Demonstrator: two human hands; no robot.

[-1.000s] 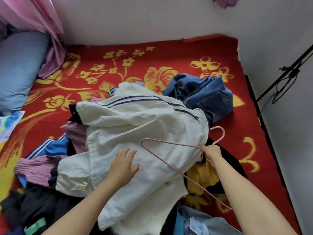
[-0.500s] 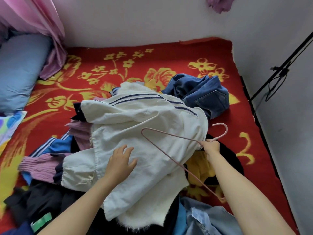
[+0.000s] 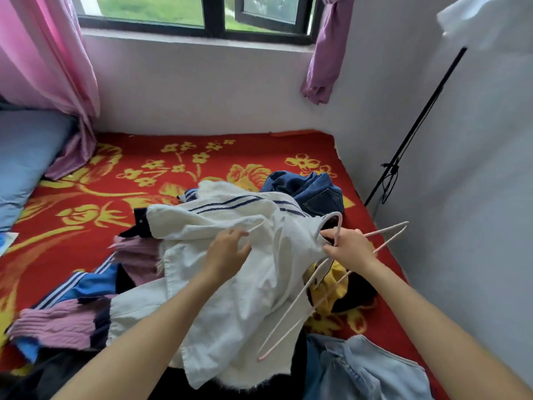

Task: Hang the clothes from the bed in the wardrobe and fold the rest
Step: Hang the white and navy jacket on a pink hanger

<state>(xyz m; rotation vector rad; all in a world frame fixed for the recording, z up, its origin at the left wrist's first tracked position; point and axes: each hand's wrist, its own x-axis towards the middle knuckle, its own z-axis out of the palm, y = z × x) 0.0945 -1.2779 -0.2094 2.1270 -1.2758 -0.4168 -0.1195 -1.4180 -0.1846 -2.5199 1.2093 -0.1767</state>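
Note:
A white jacket (image 3: 230, 298) with navy stripes lies on top of a heap of clothes on the red flowered bed (image 3: 173, 145). My left hand (image 3: 226, 254) rests on the jacket's upper part, its fingers bent into the fabric. My right hand (image 3: 347, 249) grips a pink wire hanger (image 3: 340, 226) at its neck, right at the jacket's edge. The hook stands above my fingers. One arm of the hanger points right and the other slants down across the jacket's hem.
Around the jacket lie dark blue jeans (image 3: 314, 189), a mauve knit (image 3: 57, 324), a blue striped top (image 3: 83, 287), a yellow garment (image 3: 334, 281) and pale denim (image 3: 366, 370). A blue pillow (image 3: 23, 163) is at the left, a wall and black pole (image 3: 415, 125) at the right.
My head has tilted up, so the window now shows. My right hand has turned and raised the hanger at the jacket's edge. My left hand has slid up the jacket and curled its fingers.

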